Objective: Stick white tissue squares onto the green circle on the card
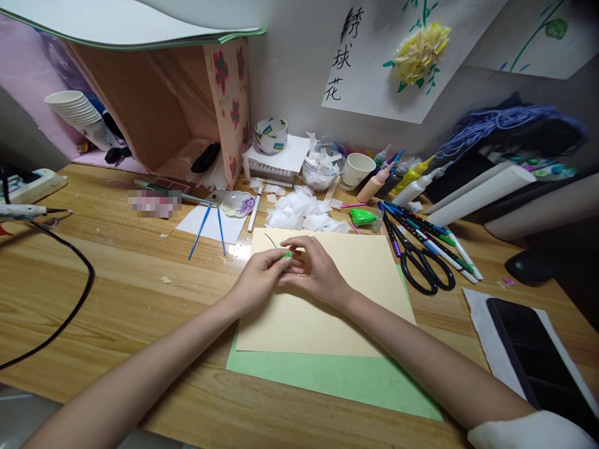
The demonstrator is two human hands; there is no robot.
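Note:
Over a cream sheet of paper, my left hand pinches a small bit of bright green clay between thumb and fingers. My right hand meets it from the other side, its curved fingers around the left fingertips, partly spread and close to the green bit. Whether the right fingers grip it too is hard to see. A thin dark curved line shows on the cream sheet. Under that sheet lies a green sheet. A larger green lump in a wrapper rests behind the papers.
Black scissors and several pens lie right of the papers, with a phone nearer. White paper scraps, a paper cup and paint bottles stand behind. Brushes and a palette are at back left, a black cable far left.

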